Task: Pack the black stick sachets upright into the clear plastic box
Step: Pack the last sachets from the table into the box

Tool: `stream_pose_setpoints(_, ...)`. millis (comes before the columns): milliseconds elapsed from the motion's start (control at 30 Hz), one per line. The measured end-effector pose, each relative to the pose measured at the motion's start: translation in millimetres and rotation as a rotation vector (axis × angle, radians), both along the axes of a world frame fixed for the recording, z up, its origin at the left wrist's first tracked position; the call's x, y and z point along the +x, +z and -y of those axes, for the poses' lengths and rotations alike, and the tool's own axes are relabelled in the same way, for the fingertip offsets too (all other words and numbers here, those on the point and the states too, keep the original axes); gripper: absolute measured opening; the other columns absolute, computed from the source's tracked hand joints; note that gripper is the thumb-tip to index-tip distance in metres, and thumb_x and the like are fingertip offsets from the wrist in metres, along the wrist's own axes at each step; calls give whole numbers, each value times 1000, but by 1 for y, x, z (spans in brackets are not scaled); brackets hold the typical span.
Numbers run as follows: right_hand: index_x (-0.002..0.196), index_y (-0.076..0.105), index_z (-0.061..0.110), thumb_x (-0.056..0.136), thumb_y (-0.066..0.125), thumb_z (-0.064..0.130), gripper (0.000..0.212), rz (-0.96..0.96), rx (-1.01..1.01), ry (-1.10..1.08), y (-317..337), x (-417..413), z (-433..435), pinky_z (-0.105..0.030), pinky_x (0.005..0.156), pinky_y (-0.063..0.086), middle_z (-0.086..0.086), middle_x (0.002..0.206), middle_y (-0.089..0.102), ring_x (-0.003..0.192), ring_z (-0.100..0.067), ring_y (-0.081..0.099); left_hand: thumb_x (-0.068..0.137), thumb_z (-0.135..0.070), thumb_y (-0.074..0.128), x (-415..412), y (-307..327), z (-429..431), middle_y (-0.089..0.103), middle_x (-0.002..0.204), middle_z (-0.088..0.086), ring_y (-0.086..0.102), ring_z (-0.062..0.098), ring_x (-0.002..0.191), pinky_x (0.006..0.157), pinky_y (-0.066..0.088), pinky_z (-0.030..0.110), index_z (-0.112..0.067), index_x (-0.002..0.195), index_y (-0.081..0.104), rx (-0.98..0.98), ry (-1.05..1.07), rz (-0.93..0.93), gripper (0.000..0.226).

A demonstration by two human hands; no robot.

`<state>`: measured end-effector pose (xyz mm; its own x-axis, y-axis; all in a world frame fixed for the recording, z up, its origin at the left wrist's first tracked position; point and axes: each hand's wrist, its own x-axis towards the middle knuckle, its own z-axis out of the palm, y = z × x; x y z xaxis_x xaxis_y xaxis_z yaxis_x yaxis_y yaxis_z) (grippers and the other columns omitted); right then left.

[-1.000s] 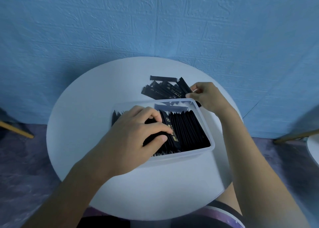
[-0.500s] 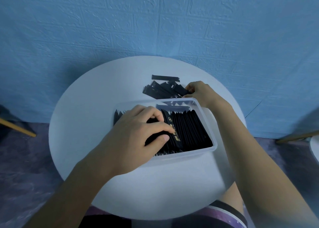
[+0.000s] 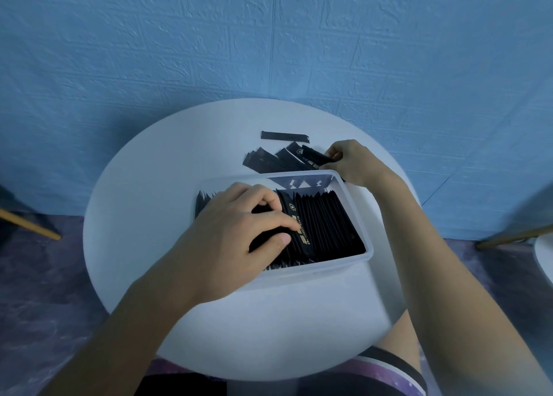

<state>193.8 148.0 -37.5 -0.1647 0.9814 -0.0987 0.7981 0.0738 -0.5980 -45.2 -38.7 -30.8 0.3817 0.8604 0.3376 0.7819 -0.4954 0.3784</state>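
Right hand (image 3: 350,159) pinches a loose sachet (image 3: 314,155), long axis roughly left-right, just beyond the clear box (image 3: 323,271); left hand (image 3: 239,225) grips the packed row (image 3: 326,225).

Packed sachets (image 3: 323,225) partly beneath the left hand (image 3: 236,231); forearms (image 3: 134,320) off the bottom edge.

Single head cam, wide-angle, aimed fwd + down. Sits close above round white table (image 3: 134,231); clear rectangular plastic box (image 3: 329,265) approx mid-frame. Blue textured wall (image 3: 269,36) fills upper half, floor at edges.
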Motion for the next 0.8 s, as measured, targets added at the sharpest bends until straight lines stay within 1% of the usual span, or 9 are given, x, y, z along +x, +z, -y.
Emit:
stream_pose_setpoints(67, 89, 65, 20, 86, 74, 23, 10, 4, -10, 14, -2, -2, 0, -27, 62, 44, -1, 86, 69, 72, -19, 60, 96, -48, 47, 0, 0, 0, 50, 112, -23, 45, 5, 112, 95, 33, 25, -46, 112, 70, 3, 4, 2, 29)
stream_pose_setpoints(167, 93, 66, 25, 88, 71, 25, 8, 58, -3, 24, -7, -5, 0, -27, 64, 45, 5, 85, 66, 83, -23, 64, 96, -48, 47, 0, 0, 1, 50, 112, -23, 44, 4, 111, 94, 31, 22, -46, 112, 70, 3, 5, 4, 29)
stream_pose_setpoints(233, 94, 65, 26, 87, 73, 28, 11, 52, 5, 16, -7, -5, -1, -28, 66, 44, 4, 87, 66, 85, -22, 63, 96, -48, 46, 0, 0, 0, 50, 112, -23, 44, 3, 111, 95, 32, 23, -46, 112, 70, -1, 4, 8, 29)
stream_pose_setpoints(333, 97, 65, 22, 86, 76, 30, 18, -3, 29, -20, -5, -6, -2, -27, 62, 41, 3, 83, 65, 76, -19, 61, 96, -47, 46, 0, 0, 0, 50, 112, -23, 45, 4, 111, 95, 33, 24, -46, 112, 70, -1, -1, 7, 29)
stream_pose_setpoints(400, 101, 65, 20, 86, 76, 30, 21, -12, 54, -36, -4, -6, -4, -29, 63, 40, 2, 84, 66, 78, -21, 62, 96, -47, 46, 0, 1, 1, 50, 112, -22, 45, 5, 111, 94, 31, 23, -46, 112, 70, 2, 1, 3, 29)
stream_pose_setpoints(533, 109, 65, 18, 86, 75, 32, 28, 85, 46, -37, -8, -9, -5, -30, 69, 41, -5, 96, 68, 85, -25, 62, 96, -47, 46, 0, 0, 0, 50, 112, -23, 43, 3, 110, 94, 33, 24, -46, 112, 70, 4, 1, 8, 28)
stream_pose_setpoints(667, 106, 65, 18, 85, 75, 33, 27, 109, 37, -60, -9, -9, -4, -31, 76, 41, -6, 101, 68, 95, -29, 61, 97, -49, 45, 0, 0, 0, 50, 112, -23, 45, 5, 111, 94, 34, 25, -46, 113, 70, -5, 1, 5, 30)
stream_pose_setpoints(733, 103, 66, 15, 85, 73, 30, 25, 122, 21, -57, -7, -10, -3, -31, 74, 43, -7, 100, 68, 95, -30, 61, 97, -48, 45, 0, 0, 0, 50, 112, -22, 45, 6, 111, 95, 34, 26, -46, 113, 70, -7, 1, 3, 30)
stream_pose_setpoints(800, 99, 65, 16, 83, 73, 29, 22, 120, 14, -58, -6, -10, -2, -30, 67, 45, -8, 97, 69, 93, -30, 63, 96, -48, 46, 0, 0, 0, 51, 112, -22, 46, 6, 111, 95, 34, 24, -46, 113, 70, -4, -2, 4, 30)
